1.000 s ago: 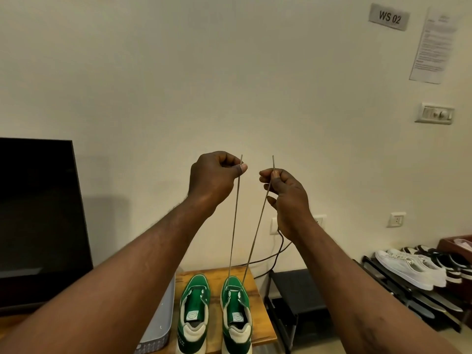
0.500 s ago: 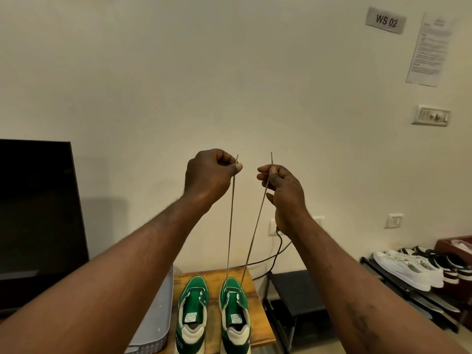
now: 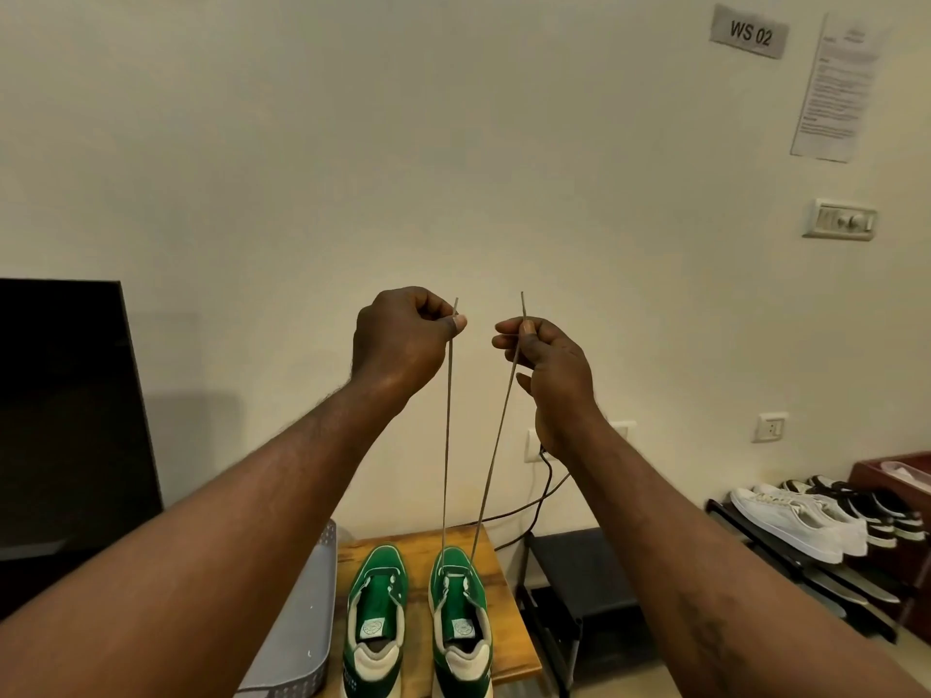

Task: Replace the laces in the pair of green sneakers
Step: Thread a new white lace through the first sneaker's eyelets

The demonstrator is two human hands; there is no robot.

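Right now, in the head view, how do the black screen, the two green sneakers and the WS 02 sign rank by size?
1. black screen
2. left green sneaker and right green sneaker, alike
3. WS 02 sign, farther off

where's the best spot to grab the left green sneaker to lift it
Probably the heel collar of the left green sneaker, coming from above on the near side: it stands upright, opening up, heel toward the person, so the rim can be hooked from inside with the thumb behind.

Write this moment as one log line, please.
left hand: pinches one end of lace | right hand: pinches other end | lace: taut from right green sneaker | left green sneaker: beside it on table
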